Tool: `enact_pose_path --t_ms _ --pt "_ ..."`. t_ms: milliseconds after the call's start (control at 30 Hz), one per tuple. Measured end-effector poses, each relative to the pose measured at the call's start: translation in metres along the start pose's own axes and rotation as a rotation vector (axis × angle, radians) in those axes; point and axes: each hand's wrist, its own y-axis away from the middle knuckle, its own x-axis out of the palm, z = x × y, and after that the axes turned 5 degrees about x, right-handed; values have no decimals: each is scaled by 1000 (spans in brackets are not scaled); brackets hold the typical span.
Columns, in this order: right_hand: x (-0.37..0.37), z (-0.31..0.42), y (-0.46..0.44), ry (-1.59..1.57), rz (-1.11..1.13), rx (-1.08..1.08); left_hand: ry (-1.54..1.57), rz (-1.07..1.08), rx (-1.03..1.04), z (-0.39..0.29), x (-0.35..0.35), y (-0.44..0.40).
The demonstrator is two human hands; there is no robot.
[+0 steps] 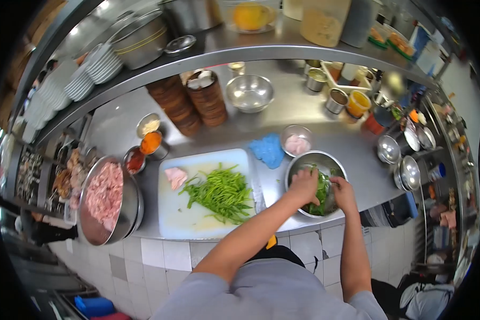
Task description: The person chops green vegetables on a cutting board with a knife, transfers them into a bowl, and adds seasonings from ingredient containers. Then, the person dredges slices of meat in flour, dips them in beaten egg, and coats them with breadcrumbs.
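Observation:
A steel bowl [292,165] at the bench's front edge holds dark leafy greens [321,186]. My left hand [304,186] reaches into it from the left, its fingers curled around some of the leaves. On the opposite side, my right hand [345,194] is inside the right rim, fingertips bent against the greens; its palm is hidden. Left of the bowl, cut green stalks [218,192] are heaped on a white cutting board [184,226], beside a pale pink piece of meat [175,177]. A blue crumpled cloth or glove [268,150] lies behind the bowl.
A small bowl of pale pieces [297,144] stands just behind the greens. A large bowl of raw meat [104,197] sits at the left edge. Cups of orange and red seasoning [151,142] are near it. An overhead shelf [240,53] crosses the back.

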Motion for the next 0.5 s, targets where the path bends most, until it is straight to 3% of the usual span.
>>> enact_pose_path --t_ms 67,100,133,267,300,333,500 --pt "-5 -4 1 20 -39 -45 -95 -80 62 -3 9 5" --pt "-12 0 6 -57 -88 6 -96 -206 98 -6 8 15" --pt "-16 2 13 -134 -138 65 -104 -199 86 -5 1 22" --pt "-14 7 27 -50 -86 74 144 -374 179 19 -23 71" --pt "-9 28 35 -213 -55 36 176 -430 199 33 -25 88" --pt "-4 51 44 -375 -20 2 175 -527 161 47 -33 110" --pt "52 145 60 -102 457 -369 155 -932 -299 170 -59 248"
